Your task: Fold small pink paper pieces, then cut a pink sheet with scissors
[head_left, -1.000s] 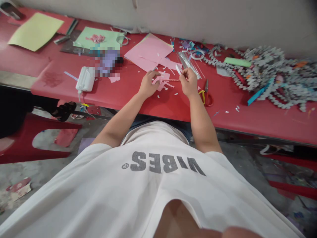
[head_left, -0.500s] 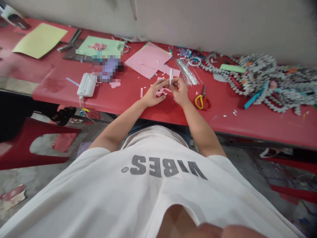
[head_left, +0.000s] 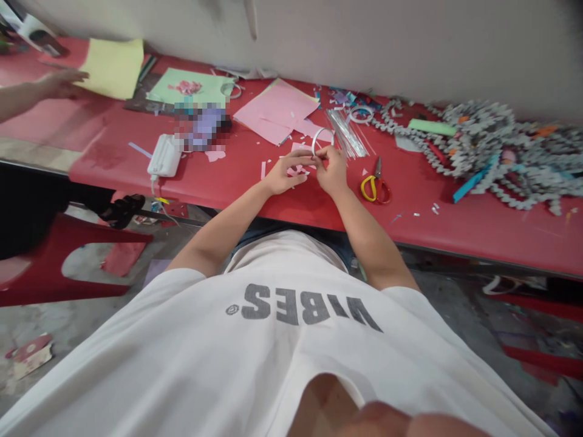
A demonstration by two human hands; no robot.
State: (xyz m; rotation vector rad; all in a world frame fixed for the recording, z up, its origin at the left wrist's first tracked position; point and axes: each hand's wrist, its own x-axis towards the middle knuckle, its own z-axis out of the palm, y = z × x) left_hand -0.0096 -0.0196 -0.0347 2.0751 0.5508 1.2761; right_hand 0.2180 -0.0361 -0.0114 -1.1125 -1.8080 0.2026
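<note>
My left hand (head_left: 286, 172) and my right hand (head_left: 332, 169) meet over the red table (head_left: 455, 224), both pinching a thin white paper strip (head_left: 321, 135) that curls up into a loop above the fingers. Small pink paper scraps (head_left: 298, 170) lie under and beside the hands. Yellow-handled scissors (head_left: 374, 184) rest on the table just right of my right hand.
Pink paper sheets (head_left: 273, 109), a green sheet (head_left: 191, 88) and a yellow sheet (head_left: 113, 67) lie further back. A white box (head_left: 165, 155) sits left. A large heap of grey paper chains (head_left: 492, 145) fills the right. Another person's hand (head_left: 59, 82) reaches in at far left.
My hands came together and the white strip went from straight to bent into a loop. Another person's hand entered at far left by the yellow sheet.
</note>
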